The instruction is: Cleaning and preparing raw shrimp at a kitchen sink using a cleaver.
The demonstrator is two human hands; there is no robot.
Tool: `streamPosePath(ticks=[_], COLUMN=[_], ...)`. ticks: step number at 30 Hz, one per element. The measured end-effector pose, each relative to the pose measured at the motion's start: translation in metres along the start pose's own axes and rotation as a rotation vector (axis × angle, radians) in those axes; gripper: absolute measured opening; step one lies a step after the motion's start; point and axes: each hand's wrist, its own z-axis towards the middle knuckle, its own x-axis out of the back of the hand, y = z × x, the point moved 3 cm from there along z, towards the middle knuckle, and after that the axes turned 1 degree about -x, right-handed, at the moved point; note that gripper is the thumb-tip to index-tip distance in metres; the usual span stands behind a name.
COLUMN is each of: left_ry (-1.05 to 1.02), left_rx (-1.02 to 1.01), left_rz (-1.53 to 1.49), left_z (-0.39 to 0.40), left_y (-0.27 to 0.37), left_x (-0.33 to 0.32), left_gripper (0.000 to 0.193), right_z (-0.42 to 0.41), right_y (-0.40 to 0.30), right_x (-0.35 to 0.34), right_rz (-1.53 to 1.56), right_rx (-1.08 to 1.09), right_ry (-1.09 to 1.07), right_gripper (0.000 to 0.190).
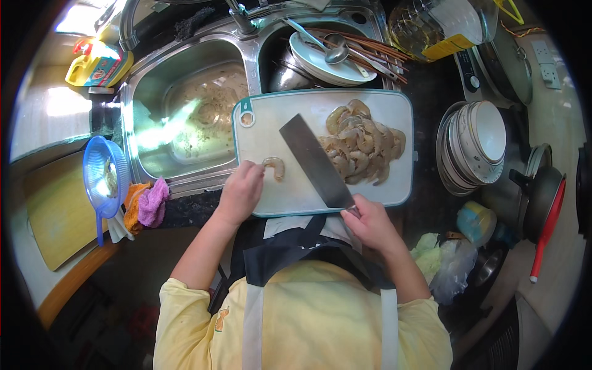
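Observation:
A white cutting board with a green rim spans the sink edge before me. My right hand grips the handle of a cleaver, whose wide blade slants up and left over the board. On the board's right part lies a heap of raw shrimp, partly behind the blade. A single curled shrimp lies at the left. The fingers of my left hand are drawn together at one end of that shrimp; whether they pinch it is not plain.
Left of the board is a steel sink basin. A blue colander stands at the far left, beside cloths. Behind the board, plates with spoons and chopsticks fill the second basin. Stacked bowls stand at the right.

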Motion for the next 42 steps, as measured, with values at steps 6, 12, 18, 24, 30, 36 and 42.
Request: streamPosePath(ticks=[6, 12, 18, 24, 30, 36, 42], left_ry=[0.094, 0.132, 0.127, 0.107, 0.090, 0.101, 0.087], left_rx=[-0.287, -0.434, -0.605, -0.663, -0.686, -0.661, -0.636], left_rz=[-0.029, -0.049, -0.001, -0.011, 0.007, -0.018, -0.043], left_z=[0.004, -0.001, -0.005, -0.004, -0.008, -0.006, -0.006], left_y=[-0.003, -0.008, -0.003, -0.005, -0.014, -0.007, -0.007], left_x=[-0.028, -0.031, -0.031, -0.035, -0.043, -0.039, -0.039], left_gripper=[0.027, 0.031, 0.031, 0.032, 0.032, 0.030, 0.029], right_z=[0.020, 0.018, 0.019, 0.021, 0.020, 0.021, 0.026], right_y=[0.002, -0.002, 0.002, 0.004, 0.001, 0.003, 0.027], right_x=[-0.024, -0.025, -0.026, -0.026, -0.029, -0.018, -0.013], right_rz=[-0.155, -0.237, -0.196, -0.170, -0.239, -0.139, 0.086], right_rx=[0.115, 0.191, 0.163, 0.158, 0.264, 0.164, -0.023], right_ry=[-0.098, -0.137, -0.163, -0.170, -0.118, -0.145, -0.214], right_gripper=[0.022, 0.020, 0.020, 0.020, 0.018, 0.020, 0.026])
